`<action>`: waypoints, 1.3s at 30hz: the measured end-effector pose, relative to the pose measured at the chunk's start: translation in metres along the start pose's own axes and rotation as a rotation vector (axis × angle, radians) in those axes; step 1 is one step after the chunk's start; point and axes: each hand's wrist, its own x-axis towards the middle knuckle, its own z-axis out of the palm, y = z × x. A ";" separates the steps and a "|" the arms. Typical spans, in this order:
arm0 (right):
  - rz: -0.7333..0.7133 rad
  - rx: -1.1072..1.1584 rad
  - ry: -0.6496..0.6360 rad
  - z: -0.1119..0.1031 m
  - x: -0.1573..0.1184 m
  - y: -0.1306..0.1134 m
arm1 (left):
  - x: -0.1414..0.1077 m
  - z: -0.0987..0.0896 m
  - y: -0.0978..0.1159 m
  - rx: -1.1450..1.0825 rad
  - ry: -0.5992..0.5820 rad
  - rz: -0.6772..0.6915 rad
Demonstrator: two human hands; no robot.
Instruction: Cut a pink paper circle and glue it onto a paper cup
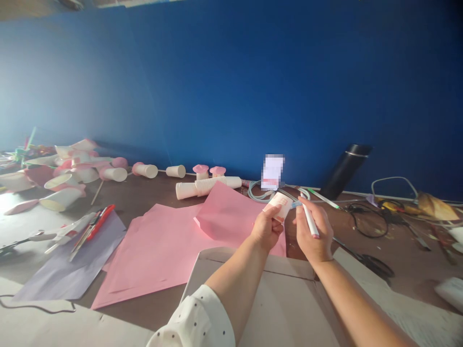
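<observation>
My left hand [268, 225] is closed around a small white paper cup [281, 204] that carries pinkish-red marks on its side. Just right of it, my right hand [315, 234] grips a white marker [309, 218] with a pink end, its other end pointing up and away from me. The marker and the cup look apart, though the tip is hard to make out. Beneath and left of my hands lie pink paper sheets [155, 250], one with a folded-up corner. Behind them, a stack of nested paper cups [210, 186] rests on its side.
Two pink-capped cups [217, 171] stand by the blue partition [217, 86]. A lit phone [272, 172] leans there, near a black bottle [345, 171]. Left are a red cutter [101, 221], purple paper [72, 274] and piled cups [63, 197]. Black-handled scissors [378, 265] lie right.
</observation>
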 end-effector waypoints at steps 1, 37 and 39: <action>-0.001 0.000 0.002 0.000 0.000 0.000 | 0.000 0.000 0.000 0.001 0.001 -0.001; 0.027 0.037 -0.027 0.002 -0.002 0.001 | -0.001 0.001 0.001 0.002 0.042 -0.007; 0.036 0.031 -0.027 0.003 -0.003 0.002 | -0.001 0.002 0.001 0.001 0.063 -0.009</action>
